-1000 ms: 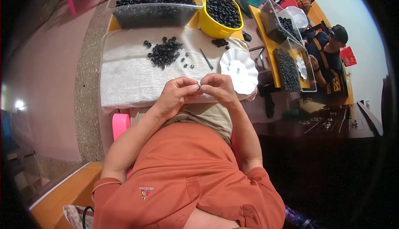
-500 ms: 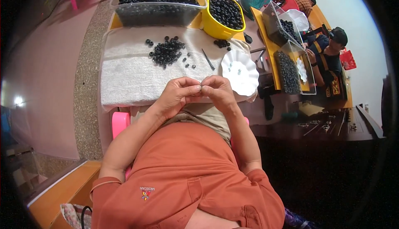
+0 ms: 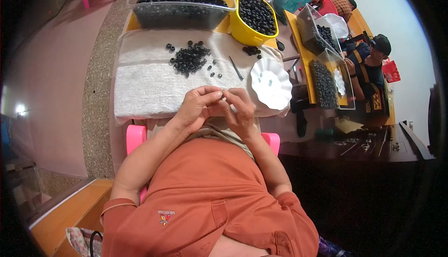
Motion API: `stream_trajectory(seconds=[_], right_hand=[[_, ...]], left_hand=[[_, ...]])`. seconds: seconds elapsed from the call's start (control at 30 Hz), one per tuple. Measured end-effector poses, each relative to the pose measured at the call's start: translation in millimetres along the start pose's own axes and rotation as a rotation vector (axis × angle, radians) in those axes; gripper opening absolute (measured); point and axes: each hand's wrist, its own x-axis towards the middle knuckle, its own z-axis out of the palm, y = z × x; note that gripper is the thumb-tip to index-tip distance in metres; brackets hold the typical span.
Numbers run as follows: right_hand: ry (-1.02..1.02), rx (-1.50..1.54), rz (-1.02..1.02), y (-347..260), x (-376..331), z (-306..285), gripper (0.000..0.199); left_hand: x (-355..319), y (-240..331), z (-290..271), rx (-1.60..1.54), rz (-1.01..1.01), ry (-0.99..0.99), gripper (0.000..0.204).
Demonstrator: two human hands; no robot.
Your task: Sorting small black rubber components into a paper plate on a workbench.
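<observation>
My left hand (image 3: 197, 106) and my right hand (image 3: 241, 112) meet at the fingertips above the near edge of a white towel (image 3: 144, 91). Both are closed in a pinch; whatever lies between the fingertips is too small to name. Beyond them on the towel is a loose pile of small black ring-shaped parts (image 3: 189, 60), with several stray ones to its right. A thin dark pointed tool (image 3: 236, 67) lies between these and a white scalloped plate (image 3: 282, 83), which holds tiny greenish bits (image 3: 270, 82). The plate sits just beyond my right hand.
At the back stand a clear bin (image 3: 179, 17) and a yellow basket (image 3: 256, 33), both full of black parts. A few more parts (image 3: 252, 50) lie by the basket. To the right, a person (image 3: 371, 61) sits at another table with clear bins (image 3: 324, 82). Pink chair arms (image 3: 136, 138) flank me.
My right hand has shifted slightly left and turned, its fingers now bent differently around the pinch. The left hand stays nearly in place. The whole view has shifted a little.
</observation>
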Motion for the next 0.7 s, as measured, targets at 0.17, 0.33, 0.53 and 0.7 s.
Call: stream_trajectory(seconds=[0.17,0.33,0.53,0.7], right_hand=[[-0.042,0.1,0.084,1.0,1.3,1.1,0.023],[-0.101,0.18,0.229,30.7,20.5,-8.9,0.011],[-0.27,-0.157,0.083,54.9,52.4,0.3,0.013],[-0.484,-0.406,0.04,51.3,68.3,11.5,0.017]], left_hand=[[1.0,0.8,-3.4,-0.035,0.031,0.023,0.013],[0.2,3.5,1.4,-0.012,0.062,0.04,0.012],[1.1,4.9,-3.5,-0.007,0.084,0.037,0.011],[2.0,6.6,-4.3,-0.014,0.095,0.05,0.011]])
